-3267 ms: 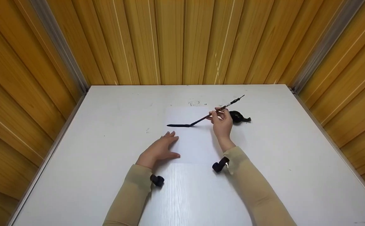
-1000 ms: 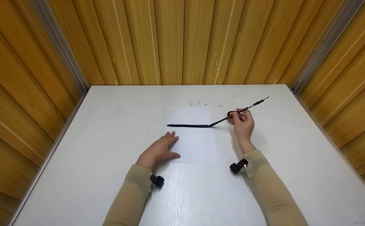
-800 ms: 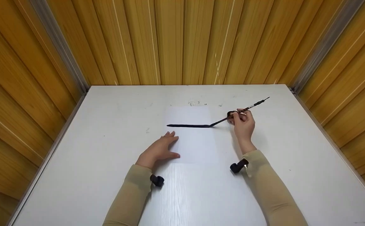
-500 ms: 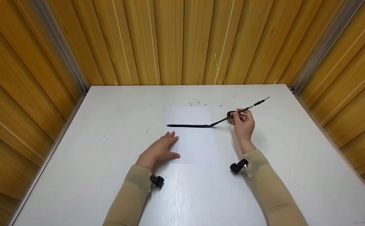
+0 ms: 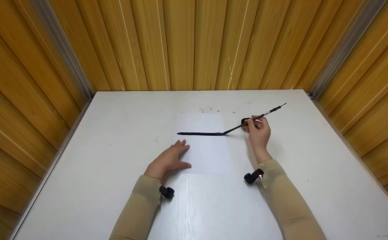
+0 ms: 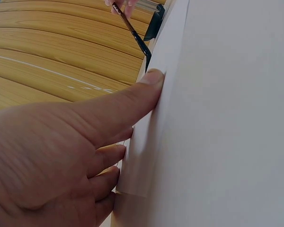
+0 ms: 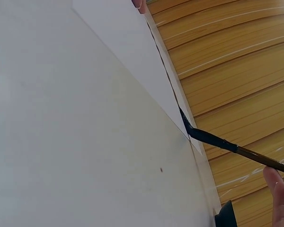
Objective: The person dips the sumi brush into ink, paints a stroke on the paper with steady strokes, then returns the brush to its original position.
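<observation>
The right hand (image 5: 259,131) is pinching the brush (image 5: 247,123), its shaft slanting down-left to the paper (image 5: 207,153), which the flat left hand (image 5: 167,160) is pressing.

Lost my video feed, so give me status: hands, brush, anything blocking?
Left hand flat on paper. Right hand pinching brush, tip at the black stroke's right end. Ink dish behind fingers; nothing blocking.

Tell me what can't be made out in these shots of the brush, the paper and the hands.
- Black ink dish: head view, mostly hidden behind the right hand; right wrist view, cut off by the bottom edge.
- Dark-handled brush: its tip on the white paper sheet is too small to tell from the black stroke.
- Left hand: left wrist view, fingertips hidden under the hand itself.
</observation>
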